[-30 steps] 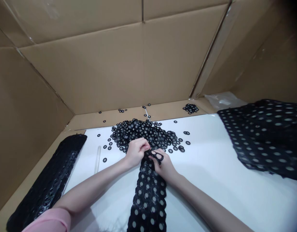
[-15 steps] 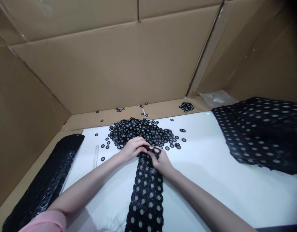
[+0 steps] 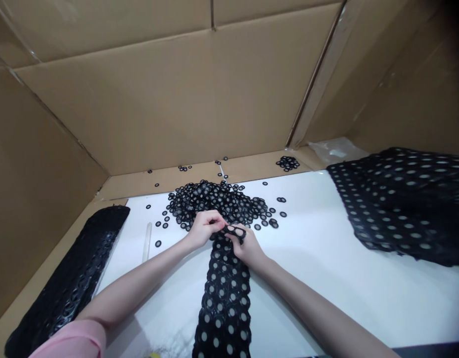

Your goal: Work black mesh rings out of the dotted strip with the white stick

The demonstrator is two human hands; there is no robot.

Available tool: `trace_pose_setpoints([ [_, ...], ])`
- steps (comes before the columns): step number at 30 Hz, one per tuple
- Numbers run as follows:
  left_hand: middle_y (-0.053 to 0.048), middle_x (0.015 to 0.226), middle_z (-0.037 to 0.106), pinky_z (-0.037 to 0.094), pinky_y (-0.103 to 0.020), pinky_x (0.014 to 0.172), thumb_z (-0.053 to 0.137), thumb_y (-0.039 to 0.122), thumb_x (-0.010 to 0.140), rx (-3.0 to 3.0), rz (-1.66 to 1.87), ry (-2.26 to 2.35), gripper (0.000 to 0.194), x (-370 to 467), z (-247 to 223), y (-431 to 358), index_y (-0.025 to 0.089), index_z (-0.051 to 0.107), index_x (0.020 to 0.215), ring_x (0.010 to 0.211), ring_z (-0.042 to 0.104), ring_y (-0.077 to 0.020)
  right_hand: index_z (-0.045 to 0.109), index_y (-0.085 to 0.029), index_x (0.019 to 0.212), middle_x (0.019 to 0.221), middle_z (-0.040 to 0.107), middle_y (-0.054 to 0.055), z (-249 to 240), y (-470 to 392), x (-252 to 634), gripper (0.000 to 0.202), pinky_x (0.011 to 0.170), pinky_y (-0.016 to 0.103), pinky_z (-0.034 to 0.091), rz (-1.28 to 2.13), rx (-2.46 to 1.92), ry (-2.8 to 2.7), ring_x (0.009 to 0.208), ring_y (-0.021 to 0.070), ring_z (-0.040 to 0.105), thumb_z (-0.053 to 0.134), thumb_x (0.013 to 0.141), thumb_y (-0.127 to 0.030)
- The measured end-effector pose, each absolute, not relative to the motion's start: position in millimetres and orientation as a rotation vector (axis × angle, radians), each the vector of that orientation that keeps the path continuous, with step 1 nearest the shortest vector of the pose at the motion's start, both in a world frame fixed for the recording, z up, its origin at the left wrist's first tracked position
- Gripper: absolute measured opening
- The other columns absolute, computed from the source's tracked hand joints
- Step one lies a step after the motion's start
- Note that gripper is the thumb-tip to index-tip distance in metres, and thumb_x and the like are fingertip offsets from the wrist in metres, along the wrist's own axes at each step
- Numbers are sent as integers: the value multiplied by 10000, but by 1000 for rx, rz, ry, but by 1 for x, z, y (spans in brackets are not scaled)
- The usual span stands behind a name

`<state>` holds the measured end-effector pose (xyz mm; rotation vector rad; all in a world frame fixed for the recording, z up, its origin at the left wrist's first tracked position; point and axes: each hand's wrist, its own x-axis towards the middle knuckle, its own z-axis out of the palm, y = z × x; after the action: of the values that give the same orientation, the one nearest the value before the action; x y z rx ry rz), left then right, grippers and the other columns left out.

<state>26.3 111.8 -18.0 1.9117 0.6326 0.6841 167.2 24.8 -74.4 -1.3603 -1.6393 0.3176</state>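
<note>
Back from the grip toward the wearer, the perforated black strip (image 3: 226,288) stretched lengthwise, its far end raised and held by the right hand (image 3: 249,247), which overlapped it more, while the left hand (image 3: 205,228) pinched that end's left corner, black rings (image 3: 214,196) heaped just beyond.

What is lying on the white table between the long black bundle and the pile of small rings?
In the head view, a clear narrow strip and several loose rings lie between the black bundle and the pile.

The left hand (image 3: 204,229) is bare, the sleeve (image 3: 73,340) pink.
</note>
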Motion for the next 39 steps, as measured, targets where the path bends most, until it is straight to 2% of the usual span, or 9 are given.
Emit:
trace_pose_setpoints([
  [9,-24,646,622,380,-239,607,519,229,789,1925,727,721,226,30,-18,103,135,638,623,628,538,-138,629,-230,705,647,647,70,-73,25,165,260,626,358,507,272,-1337,-1692,642,218,574,430,845,-140],
  [19,-26,647,611,374,-249,620,493,247,824,1936,791,752,265,31,-26,100,137,612,615,634,532,-144,632,-219,722,650,635,73,-77,27,165,261,615,361,487,243,-1298,-1724,641,220,551,426,834,-104],
  [25,-13,599,567,350,-243,596,466,289,889,1947,847,768,345,36,-33,99,141,560,592,601,506,-133,640,-219,734,709,660,53,-75,24,165,258,678,353,492,291,-1272,-1763,675,202,573,456,733,-38],
  [29,-39,734,643,412,-246,688,473,325,910,1963,834,685,321,30,-29,105,138,628,699,715,576,-151,630,-203,732,707,654,71,-77,26,167,213,636,336,499,306,-1340,-1667,671,209,590,456,810,-108],
  [34,-64,856,698,465,-265,758,507,348,902,1982,729,543,280,15,-15,116,148,699,932,803,633,-177,603,-203,724,684,656,57,-78,28,169,196,608,320,505,373,-1396,-1577,631,201,614,468,865,-201],
  [39,-53,784,699,459,-258,735,665,293,777,1858,698,558,162,12,-16,121,156,746,805,756,614,-165,604,-203,719,683,658,61,-77,29,169,209,620,333,506,416,-1402,-1564,637,213,622,464,870,-236],
])
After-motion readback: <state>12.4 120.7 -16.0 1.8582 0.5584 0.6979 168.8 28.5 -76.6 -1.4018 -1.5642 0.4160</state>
